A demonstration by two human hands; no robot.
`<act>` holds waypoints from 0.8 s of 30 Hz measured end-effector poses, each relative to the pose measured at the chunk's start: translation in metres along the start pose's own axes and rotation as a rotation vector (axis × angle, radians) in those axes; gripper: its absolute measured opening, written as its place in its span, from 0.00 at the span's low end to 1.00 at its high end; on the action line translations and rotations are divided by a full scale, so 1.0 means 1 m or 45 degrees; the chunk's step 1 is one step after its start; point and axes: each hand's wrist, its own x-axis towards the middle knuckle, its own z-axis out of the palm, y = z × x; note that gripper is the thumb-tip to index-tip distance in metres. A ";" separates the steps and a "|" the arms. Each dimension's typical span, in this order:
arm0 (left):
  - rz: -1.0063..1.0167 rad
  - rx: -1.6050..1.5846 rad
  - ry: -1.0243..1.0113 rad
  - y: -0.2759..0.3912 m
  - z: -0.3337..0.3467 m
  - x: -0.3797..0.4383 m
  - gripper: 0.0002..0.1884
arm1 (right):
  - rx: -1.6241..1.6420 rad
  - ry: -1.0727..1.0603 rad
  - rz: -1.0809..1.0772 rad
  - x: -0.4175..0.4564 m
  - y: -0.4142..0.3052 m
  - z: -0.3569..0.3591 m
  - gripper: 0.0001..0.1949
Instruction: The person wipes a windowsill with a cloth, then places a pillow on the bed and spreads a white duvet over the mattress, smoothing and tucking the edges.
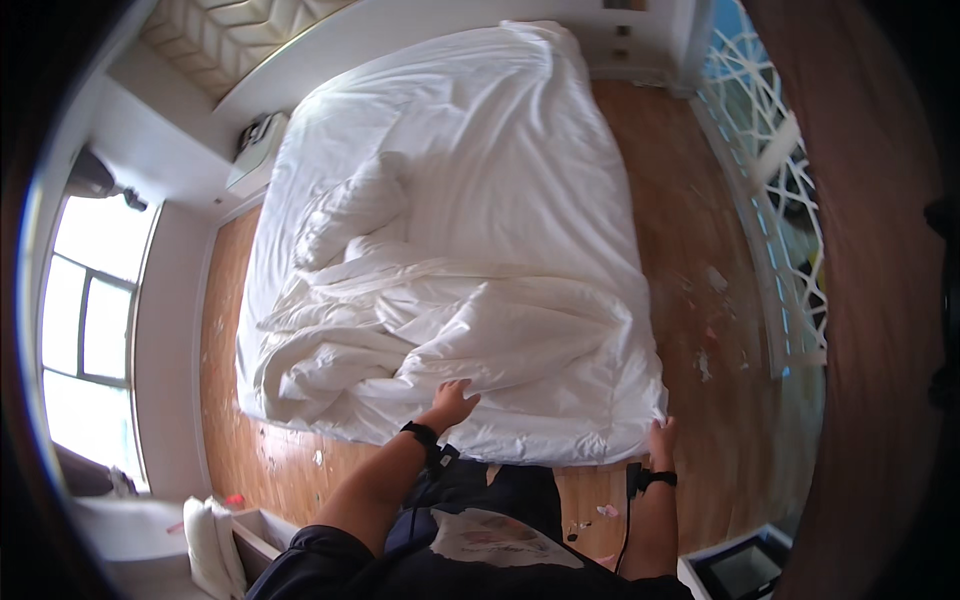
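Observation:
A bed under a white fitted sheet [510,180] fills the middle of the head view. My left hand [456,401] rests with spread fingers at the near side of a bunched white duvet [517,337], over the bed's near edge. At the near right corner my right hand [663,436] pinches the sheet's edge between its fingers. A crumpled white pillow [356,210] lies left of the middle of the bed, just beyond the duvet. Both wrists wear black straps with small devices.
Scraps of litter [705,364] lie on the wooden floor [675,225] to the right. A bedside table [259,157] stands at the far left corner. A white lattice screen [780,172] runs along the right. An open drawer [262,536] is at the lower left, a framed box [739,566] lower right.

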 end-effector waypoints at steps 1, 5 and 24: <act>-0.063 -0.038 0.049 -0.019 -0.004 -0.007 0.35 | -0.010 0.018 -0.082 -0.001 0.001 0.007 0.24; -0.213 -0.175 0.297 -0.085 -0.010 -0.054 0.32 | -0.614 0.022 -0.361 -0.035 -0.080 0.042 0.38; -0.565 0.034 1.000 -0.376 -0.150 -0.107 0.56 | -0.724 -0.642 -1.276 -0.293 -0.298 0.392 0.26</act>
